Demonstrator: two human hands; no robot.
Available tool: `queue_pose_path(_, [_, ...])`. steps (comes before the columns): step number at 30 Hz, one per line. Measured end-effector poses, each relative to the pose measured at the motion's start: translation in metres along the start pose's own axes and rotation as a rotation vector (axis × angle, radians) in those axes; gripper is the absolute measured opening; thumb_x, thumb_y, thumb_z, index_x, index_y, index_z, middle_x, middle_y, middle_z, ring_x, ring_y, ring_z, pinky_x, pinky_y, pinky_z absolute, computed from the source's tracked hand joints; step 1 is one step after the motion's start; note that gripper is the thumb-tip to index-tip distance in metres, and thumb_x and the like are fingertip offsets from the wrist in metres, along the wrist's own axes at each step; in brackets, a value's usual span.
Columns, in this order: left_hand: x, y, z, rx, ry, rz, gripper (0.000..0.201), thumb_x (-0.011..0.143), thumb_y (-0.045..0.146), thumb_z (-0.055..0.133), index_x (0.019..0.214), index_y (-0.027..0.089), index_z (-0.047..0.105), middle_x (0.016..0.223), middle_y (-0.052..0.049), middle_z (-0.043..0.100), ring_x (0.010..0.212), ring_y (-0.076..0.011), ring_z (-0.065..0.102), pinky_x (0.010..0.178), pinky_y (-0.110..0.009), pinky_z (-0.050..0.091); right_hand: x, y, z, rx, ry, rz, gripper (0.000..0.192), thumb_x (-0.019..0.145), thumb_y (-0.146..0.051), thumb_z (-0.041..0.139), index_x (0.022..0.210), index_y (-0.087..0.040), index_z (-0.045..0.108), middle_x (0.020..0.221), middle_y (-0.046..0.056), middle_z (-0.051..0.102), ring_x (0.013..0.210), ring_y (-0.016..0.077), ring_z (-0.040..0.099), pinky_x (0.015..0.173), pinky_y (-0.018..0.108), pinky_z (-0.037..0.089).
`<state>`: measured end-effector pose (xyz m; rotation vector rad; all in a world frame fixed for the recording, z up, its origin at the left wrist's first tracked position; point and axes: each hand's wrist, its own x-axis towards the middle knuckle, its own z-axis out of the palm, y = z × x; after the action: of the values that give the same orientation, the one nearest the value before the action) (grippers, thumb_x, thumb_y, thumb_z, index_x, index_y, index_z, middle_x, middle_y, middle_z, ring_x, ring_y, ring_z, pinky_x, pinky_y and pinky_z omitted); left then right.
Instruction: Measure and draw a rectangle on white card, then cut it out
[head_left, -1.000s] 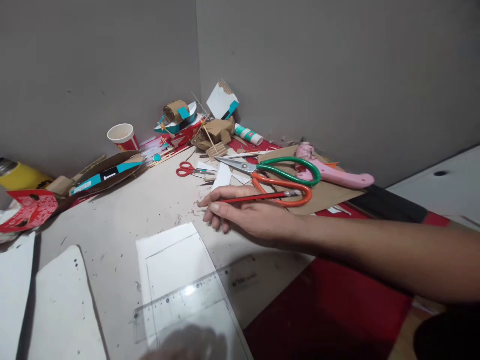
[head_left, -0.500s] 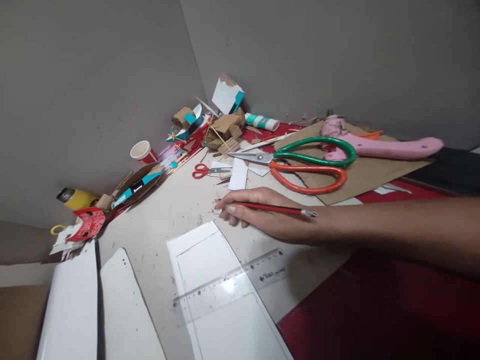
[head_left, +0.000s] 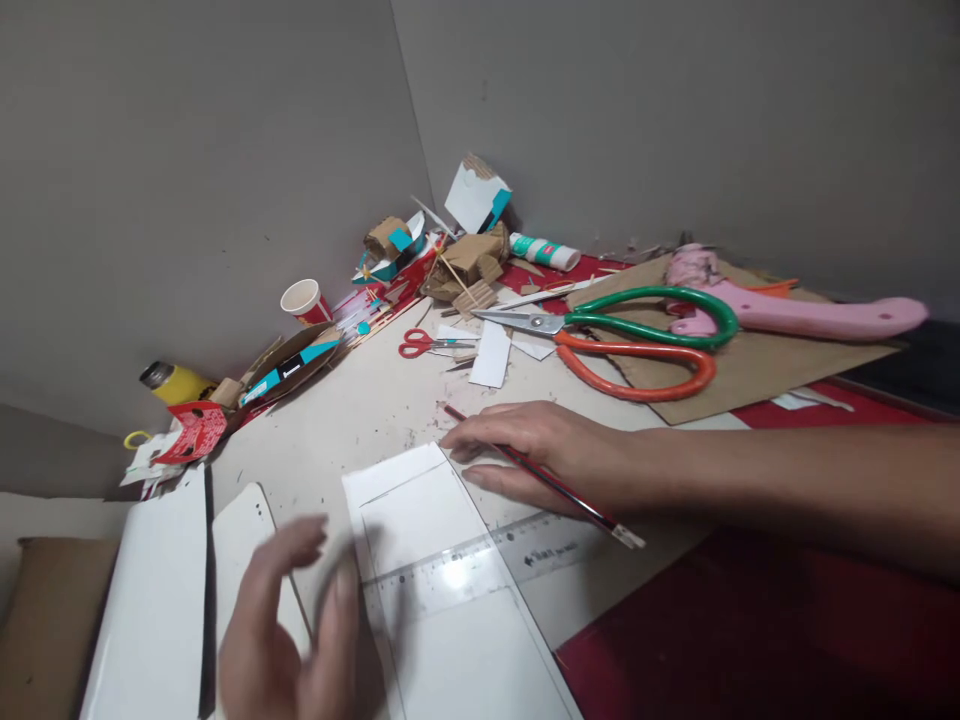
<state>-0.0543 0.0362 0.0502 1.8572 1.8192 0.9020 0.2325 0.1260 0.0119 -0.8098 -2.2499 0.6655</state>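
R hand [head_left: 544, 450] grip closed on red pencil [head_left: 551, 482], just above ruler [head_left: 480, 570]; L hand [head_left: 289, 625] open, blurred.

Both forearms bare, no sleeves, rings or watch (left grip [head_left: 289, 630] blurred).

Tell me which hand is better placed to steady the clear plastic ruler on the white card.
Left. The left hand hovers open beside the clear plastic ruler lying across the white card; the right hand holds a red pencil.

Right hand [head_left: 547, 450] holds pencil [head_left: 551, 483] beside ruler [head_left: 487, 565].
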Motion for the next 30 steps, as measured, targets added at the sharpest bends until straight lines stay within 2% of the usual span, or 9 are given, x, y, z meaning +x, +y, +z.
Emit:
queue_pose_path(2, [0.019,-0.001,0.009,0.039,0.028,-0.125,0.043,0.086,0.047,0.063,0.122,0.025,0.058,0.108,-0.007,0.065,0.084,-0.0215,0.06,0.061,-0.032,0.051,-0.001,0.0,0.0,-0.043,-0.058,-0.02,0.025,0.095,-0.026,0.053,0.112,-0.012,0.064,0.094,0.013,0.07,0.084,0.0222,0.065,0.074,0.033,0.05])
queue_pose_path(5, [0.039,-0.007,0.017,-0.071,-0.109,-0.238,0.047,0.08,0.045,0.07,0.119,0.021,0.061,0.102,-0.007,0.067,0.076,-0.0183,0.058,0.066,-0.031,0.048,-0.002,-0.001,0.002,-0.092,-0.114,-0.048,0.03,0.095,-0.028,0.055,0.119,-0.011,0.062,0.104,0.016,0.069,0.096,0.0262,0.064,0.082,0.038,0.051])
queue_pose_path(10, [0.039,-0.015,0.02,-0.292,-0.227,-0.314,0.044,0.076,0.04,0.076,0.115,0.022,0.066,0.087,-0.003,0.066,0.075,-0.0161,0.058,0.066,-0.026,0.046,-0.004,-0.002,0.006,-0.092,-0.109,-0.062,0.034,0.094,-0.027,0.056,0.124,-0.01,0.059,0.112,0.018,0.068,0.103,0.0271,0.063,0.09,0.041,0.05])
queue_pose_path(19, [0.035,-0.003,0.024,-0.7,-0.358,-0.513,0.037,0.076,0.04,0.078,0.11,0.026,0.072,0.091,-0.002,0.076,0.069,-0.0141,0.066,0.063,-0.022,0.048,0.009,-0.003,-0.004,0.302,0.251,0.288,0.037,0.09,-0.028,0.06,0.124,-0.014,0.056,0.115,0.014,0.068,0.097,0.02,0.066,0.088,0.035,0.052])
queue_pose_path(21, [0.036,-0.001,0.024,-0.726,-0.385,-0.549,0.039,0.077,0.04,0.078,0.113,0.026,0.071,0.09,-0.002,0.077,0.068,-0.0153,0.068,0.063,-0.023,0.05,0.012,-0.003,-0.007,0.444,0.228,0.329,0.032,0.091,-0.029,0.061,0.12,-0.015,0.059,0.106,0.01,0.07,0.093,0.0173,0.066,0.081,0.029,0.053])
queue_pose_path(23, [0.036,0.004,0.025,-0.747,-0.388,-0.576,0.041,0.077,0.039,0.078,0.114,0.026,0.071,0.09,-0.003,0.078,0.074,-0.0183,0.071,0.068,-0.025,0.052,0.015,-0.001,-0.007,0.659,0.118,0.421,0.026,0.089,-0.031,0.065,0.109,-0.016,0.064,0.076,0.001,0.067,0.066,0.011,0.062,0.057,0.02,0.049])
queue_pose_path(26, [0.032,0.014,0.027,-0.802,-0.345,-0.625,0.045,0.075,0.039,0.079,0.116,0.024,0.071,0.095,-0.006,0.079,0.086,-0.0238,0.073,0.076,-0.03,0.055,0.018,0.005,-0.006,0.943,-0.002,0.588,0.017,0.082,-0.03,0.071,0.089,-0.016,0.065,0.043,-0.009,0.049,0.033,0.0049,0.036,0.032,0.014,0.026])
queue_pose_path(28, [0.03,0.018,0.027,-0.881,-0.314,-0.637,0.051,0.074,0.041,0.079,0.12,0.022,0.069,0.102,-0.008,0.078,0.094,-0.0279,0.072,0.081,-0.034,0.056,0.021,0.009,-0.008,0.995,0.04,0.635,0.015,0.078,-0.026,0.072,0.084,-0.016,0.064,0.039,-0.009,0.049,0.029,0.0047,0.034,0.029,0.014,0.025])
queue_pose_path(30, [0.031,0.017,0.025,-0.935,-0.264,-0.696,0.055,0.074,0.044,0.077,0.122,0.02,0.067,0.107,-0.01,0.076,0.1,-0.0312,0.071,0.083,-0.037,0.057,0.024,0.014,-0.014,0.992,0.149,0.648,0.013,0.077,-0.023,0.072,0.083,-0.016,0.063,0.042,-0.007,0.053,0.031,0.0055,0.04,0.03,0.013,0.032])
